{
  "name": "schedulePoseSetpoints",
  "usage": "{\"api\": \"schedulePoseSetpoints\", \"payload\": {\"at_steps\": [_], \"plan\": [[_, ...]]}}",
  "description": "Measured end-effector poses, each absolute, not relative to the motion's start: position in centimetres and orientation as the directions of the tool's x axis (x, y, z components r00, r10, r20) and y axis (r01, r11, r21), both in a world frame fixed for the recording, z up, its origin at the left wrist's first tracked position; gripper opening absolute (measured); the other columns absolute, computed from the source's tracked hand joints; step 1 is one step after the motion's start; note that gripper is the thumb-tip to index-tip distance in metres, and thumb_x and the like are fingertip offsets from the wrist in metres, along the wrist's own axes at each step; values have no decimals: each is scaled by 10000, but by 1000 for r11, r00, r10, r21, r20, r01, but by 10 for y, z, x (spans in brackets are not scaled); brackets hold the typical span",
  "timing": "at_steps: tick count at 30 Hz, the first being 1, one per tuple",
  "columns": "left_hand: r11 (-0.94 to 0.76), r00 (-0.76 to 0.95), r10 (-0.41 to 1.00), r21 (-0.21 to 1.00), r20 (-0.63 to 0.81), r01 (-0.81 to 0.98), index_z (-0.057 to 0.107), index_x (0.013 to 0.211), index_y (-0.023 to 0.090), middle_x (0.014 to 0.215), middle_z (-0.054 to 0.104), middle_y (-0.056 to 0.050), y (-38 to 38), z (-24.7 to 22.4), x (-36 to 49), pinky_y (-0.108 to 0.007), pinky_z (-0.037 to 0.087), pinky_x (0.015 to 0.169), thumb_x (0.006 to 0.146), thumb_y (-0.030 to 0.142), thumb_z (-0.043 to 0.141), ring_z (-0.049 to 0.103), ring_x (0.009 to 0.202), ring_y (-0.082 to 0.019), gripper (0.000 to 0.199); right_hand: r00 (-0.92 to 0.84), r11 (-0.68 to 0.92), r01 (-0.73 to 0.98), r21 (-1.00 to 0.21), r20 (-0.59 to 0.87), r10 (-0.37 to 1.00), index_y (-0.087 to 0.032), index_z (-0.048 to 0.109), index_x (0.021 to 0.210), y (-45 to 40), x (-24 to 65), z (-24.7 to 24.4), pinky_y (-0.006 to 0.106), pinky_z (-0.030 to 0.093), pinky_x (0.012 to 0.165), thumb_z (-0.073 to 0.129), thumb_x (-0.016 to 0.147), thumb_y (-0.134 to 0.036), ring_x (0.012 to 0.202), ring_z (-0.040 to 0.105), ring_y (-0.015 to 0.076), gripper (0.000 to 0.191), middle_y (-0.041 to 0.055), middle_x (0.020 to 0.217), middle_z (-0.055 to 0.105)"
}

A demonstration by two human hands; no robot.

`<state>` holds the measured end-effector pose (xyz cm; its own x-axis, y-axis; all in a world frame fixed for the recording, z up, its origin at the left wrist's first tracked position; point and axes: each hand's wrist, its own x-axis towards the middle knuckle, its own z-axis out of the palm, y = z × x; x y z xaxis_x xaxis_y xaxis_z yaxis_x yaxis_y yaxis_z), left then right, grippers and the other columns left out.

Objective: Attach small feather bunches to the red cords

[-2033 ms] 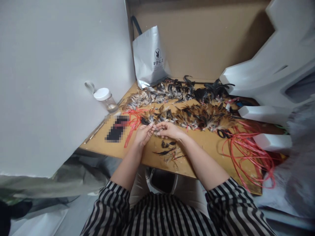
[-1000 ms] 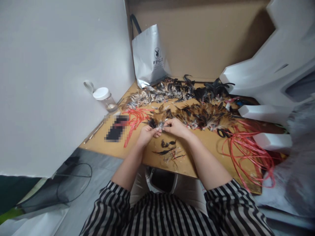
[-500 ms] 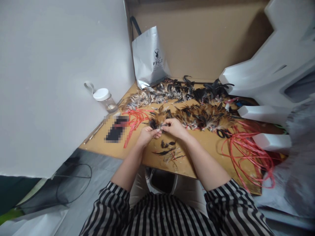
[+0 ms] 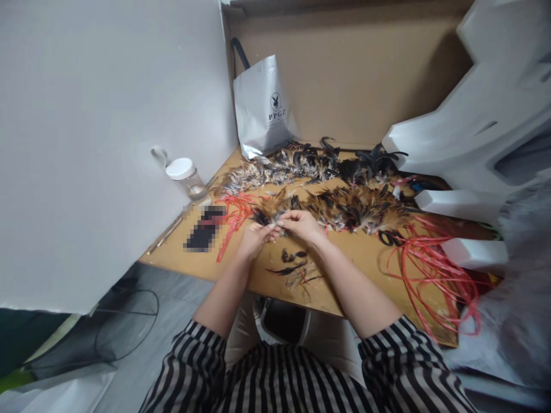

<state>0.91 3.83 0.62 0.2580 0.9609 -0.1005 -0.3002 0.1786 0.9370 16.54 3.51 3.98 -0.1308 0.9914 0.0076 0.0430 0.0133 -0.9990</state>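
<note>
My left hand (image 4: 257, 236) is closed in a pinch on a small bunch of brown and black feathers (image 4: 263, 215), whose tips fan out past the fingers. Right against it, my right hand (image 4: 302, 226) pinches at the base of the same bunch; its fingertips touch those of the left. Just behind my right hand runs a row of brown and black feathers (image 4: 357, 207). Red plastic strips (image 4: 237, 209) lie to the left of the bunch. Several loose feathers (image 4: 295, 267) are scattered on the table below my hands.
A farther feather row (image 4: 297, 163) lies before a silver bag (image 4: 262, 112). At left stand a lidded jar (image 4: 187, 175) and a blurred dark object (image 4: 204, 229). Scissors (image 4: 390, 237) and red strips (image 4: 430, 267) lie right. White foam pieces (image 4: 473, 252) jut over the table (image 4: 413, 310).
Both hands stay together at the bunch, with slight finger movement. The whole view has shifted a little downward in the picture. Everything else lies as before.
</note>
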Motion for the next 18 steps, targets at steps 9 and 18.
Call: {"api": "schedulePoseSetpoints", "payload": {"at_steps": [9,18], "plan": [[140,332,941,970,-68,-197,674,734,89,689,674,-90,36,3,11,-210,426,508,622,314,681,578,518,-103,252,-153,45,-7,-999,45,987,-148,538,519,31,157,38,198,284,468,673,586,-353,434,395,59,255,-52,451,514],[160,433,896,982,-101,-103,682,723,84,628,663,-91,34,4,9,-203,428,506,650,325,656,564,487,-98,253,-158,31,63,-998,20,987,-140,533,513,35,161,34,199,258,460,679,559,-341,435,362,52,253,-65,441,471]]}}
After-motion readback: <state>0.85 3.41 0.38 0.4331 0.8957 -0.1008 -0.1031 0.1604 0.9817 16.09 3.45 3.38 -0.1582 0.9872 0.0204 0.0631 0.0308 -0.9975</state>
